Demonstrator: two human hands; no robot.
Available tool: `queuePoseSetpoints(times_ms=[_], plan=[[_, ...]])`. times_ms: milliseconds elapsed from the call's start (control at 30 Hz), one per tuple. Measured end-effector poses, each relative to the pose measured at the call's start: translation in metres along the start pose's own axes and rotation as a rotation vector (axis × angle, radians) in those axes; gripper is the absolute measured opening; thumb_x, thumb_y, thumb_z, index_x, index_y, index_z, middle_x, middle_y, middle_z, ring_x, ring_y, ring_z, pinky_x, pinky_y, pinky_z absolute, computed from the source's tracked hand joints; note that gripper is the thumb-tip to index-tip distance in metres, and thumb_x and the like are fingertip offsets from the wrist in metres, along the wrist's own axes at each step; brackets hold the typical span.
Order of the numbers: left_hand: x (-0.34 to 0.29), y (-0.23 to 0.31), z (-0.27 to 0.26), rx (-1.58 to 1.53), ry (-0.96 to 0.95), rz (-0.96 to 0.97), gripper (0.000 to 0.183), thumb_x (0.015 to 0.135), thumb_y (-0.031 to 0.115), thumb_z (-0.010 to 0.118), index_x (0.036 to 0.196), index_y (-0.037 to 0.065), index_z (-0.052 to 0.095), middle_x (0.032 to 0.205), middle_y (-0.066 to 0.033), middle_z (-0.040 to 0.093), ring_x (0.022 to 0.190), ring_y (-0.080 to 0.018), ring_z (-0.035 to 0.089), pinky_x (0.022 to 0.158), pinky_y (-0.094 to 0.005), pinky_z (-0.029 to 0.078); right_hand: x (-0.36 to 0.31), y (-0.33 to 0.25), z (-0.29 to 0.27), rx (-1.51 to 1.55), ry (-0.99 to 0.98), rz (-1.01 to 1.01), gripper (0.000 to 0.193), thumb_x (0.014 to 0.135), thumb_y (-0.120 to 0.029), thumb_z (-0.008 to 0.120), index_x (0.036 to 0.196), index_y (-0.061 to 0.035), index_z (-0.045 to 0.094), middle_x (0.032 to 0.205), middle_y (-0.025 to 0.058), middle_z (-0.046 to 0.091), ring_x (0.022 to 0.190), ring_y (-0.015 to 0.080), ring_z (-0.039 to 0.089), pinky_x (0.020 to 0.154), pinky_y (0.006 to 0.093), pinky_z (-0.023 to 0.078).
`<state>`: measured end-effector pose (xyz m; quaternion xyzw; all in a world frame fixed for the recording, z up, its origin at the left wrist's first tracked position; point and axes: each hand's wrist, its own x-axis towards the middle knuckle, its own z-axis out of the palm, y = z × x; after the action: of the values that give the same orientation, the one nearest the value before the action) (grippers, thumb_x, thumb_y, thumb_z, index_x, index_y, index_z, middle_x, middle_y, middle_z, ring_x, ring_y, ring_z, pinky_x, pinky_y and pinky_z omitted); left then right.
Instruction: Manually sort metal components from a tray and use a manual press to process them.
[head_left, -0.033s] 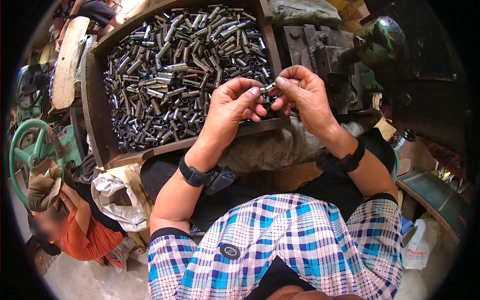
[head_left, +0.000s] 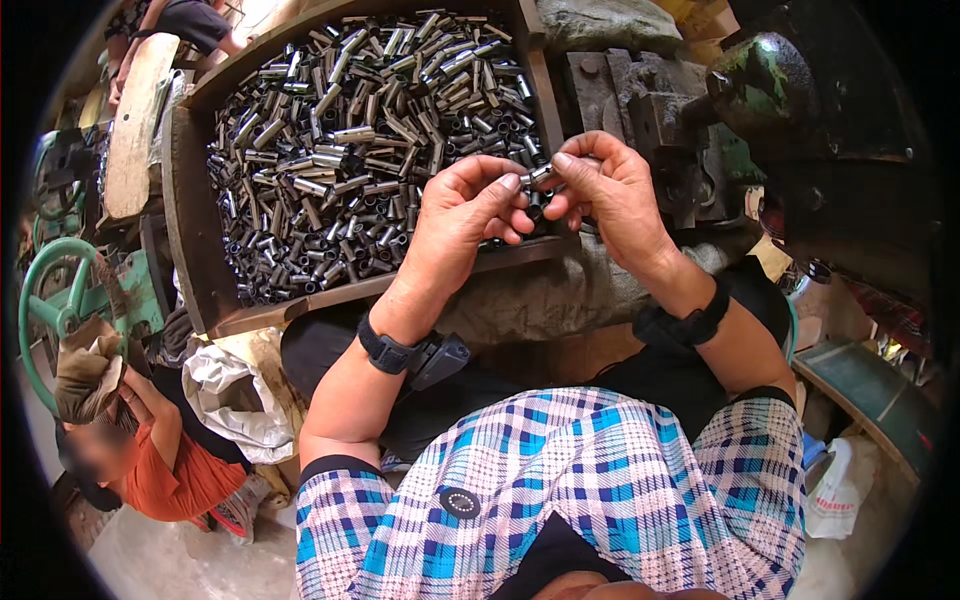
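My left hand (head_left: 458, 215) and my right hand (head_left: 618, 200) meet above the near right corner of a brown, high-edged tray (head_left: 400, 284). Between the thumb and fingertips of each is one end of a small, shiny metal tube (head_left: 535, 178). My fingers cover much of this piece, so its full shape cannot be made out. Both hands are closed in a pinch, the other fingers loosely curled. Short metal tubes (head_left: 330, 165), some shiny and some dark, fill the tray in a loose heap beneath and left of my hands.
Right of the tray stands a dark, greasy machine (head_left: 650, 120) with a rounded metal knob (head_left: 765, 80). A green handwheel (head_left: 70, 262) is at far left, near a person in orange (head_left: 185, 465). A white sack (head_left: 232, 395) sits below the tray; a plastic bag (head_left: 832, 490) lies at lower right.
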<state>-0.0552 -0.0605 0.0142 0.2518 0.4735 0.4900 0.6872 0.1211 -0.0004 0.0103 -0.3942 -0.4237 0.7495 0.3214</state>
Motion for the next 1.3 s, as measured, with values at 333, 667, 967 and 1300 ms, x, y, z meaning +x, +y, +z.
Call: queuePoseSetpoints(times_ms=[333,667,967,1300], plan=[[0.0,-0.002,0.005,0.005,0.048,0.009,0.019,0.09,0.015,0.057,0.099,-0.001,0.055,0.076,-0.0078,0.061,0.059,-0.012,0.062,0.049,-0.0204,0.051,-0.003,0.003,0.002,0.049,0.017,0.027,0.018,0.09,-0.014,0.056,0.098,0.0007,0.05,0.082,0.01,0.067,0.061,0.0101,0.065,0.044,0.0167,0.046],[-0.001,-0.014,0.008,-0.016,0.095,0.039,0.017,0.091,0.016,0.057,0.097,0.001,0.052,0.073,-0.0066,0.06,0.055,-0.0106,0.06,0.045,-0.0182,0.048,-0.009,0.008,0.006,0.018,-0.007,0.02,0.015,0.088,-0.013,0.06,0.093,-0.0021,0.051,0.074,0.0065,0.065,0.047,0.0034,0.053,0.042,0.015,0.04],[-0.016,0.01,0.008,0.111,-0.238,0.044,0.024,0.086,0.015,0.063,0.1,0.001,0.049,0.07,-0.006,0.061,0.049,-0.0092,0.058,0.037,-0.0176,0.042,-0.003,-0.005,-0.013,0.468,-0.425,0.367,0.01,0.085,-0.009,0.062,0.088,-0.0044,0.054,0.073,0.0112,0.065,0.043,0.0023,0.048,0.039,0.0133,0.036],[-0.024,0.019,-0.002,0.017,-0.334,-0.088,0.03,0.083,0.016,0.068,0.101,0.003,0.049,0.074,-0.0056,0.063,0.051,-0.0056,0.056,0.039,-0.0165,0.043,-0.003,-0.016,-0.001,0.294,-0.532,0.341,0.011,0.085,-0.006,0.062,0.086,-0.0033,0.051,0.068,0.0117,0.064,0.042,0.0048,0.05,0.036,0.0144,0.036]])
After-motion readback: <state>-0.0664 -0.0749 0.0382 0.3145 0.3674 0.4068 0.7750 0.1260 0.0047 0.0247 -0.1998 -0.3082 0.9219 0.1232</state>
